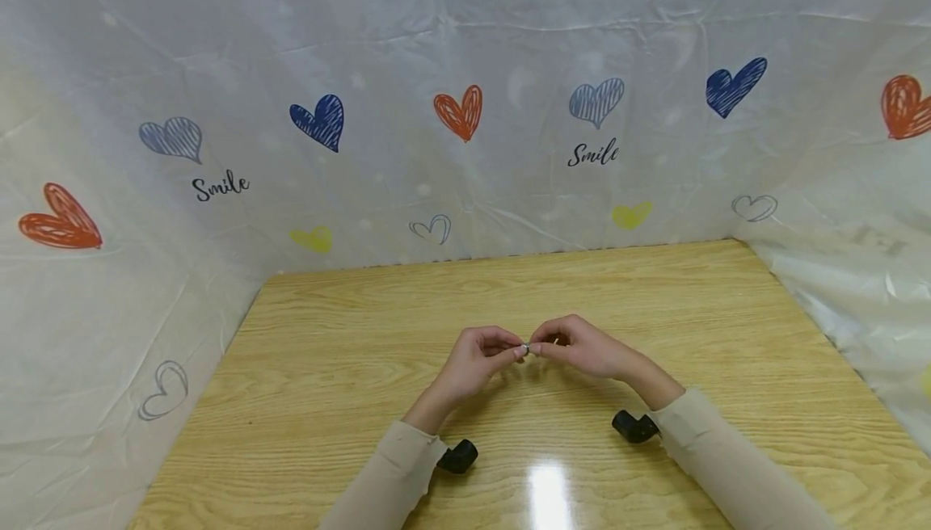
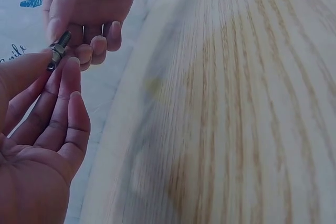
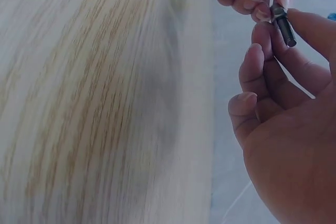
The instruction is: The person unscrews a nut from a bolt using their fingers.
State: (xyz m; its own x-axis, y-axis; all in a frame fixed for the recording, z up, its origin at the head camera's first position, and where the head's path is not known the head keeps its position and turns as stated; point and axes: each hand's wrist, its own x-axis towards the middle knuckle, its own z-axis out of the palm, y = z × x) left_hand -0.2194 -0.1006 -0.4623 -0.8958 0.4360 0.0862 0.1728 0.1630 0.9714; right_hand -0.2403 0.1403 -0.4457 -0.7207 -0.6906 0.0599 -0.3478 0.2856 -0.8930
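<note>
A small dark metal bolt (image 2: 65, 39) with a hex nut (image 2: 58, 51) on it is held between both hands, just above the table in the head view. My left hand (image 1: 473, 364) pinches it at the nut end between thumb and forefinger. From the other side, my right hand (image 1: 589, 348) pinches it with thumb and forefinger, the fingertips of both hands nearly meeting. In the right wrist view the bolt's threaded shank (image 3: 286, 31) points toward the right palm. The fingers partly hide the bolt and nut.
A wood-grain table (image 1: 349, 328) lies under the hands. White sheeting (image 1: 378, 166) printed with hearts and "Smile" stands behind it and at both sides. Black elbow-shaped pieces sit beside the left sleeve (image 1: 389, 477) and the right sleeve (image 1: 720, 449).
</note>
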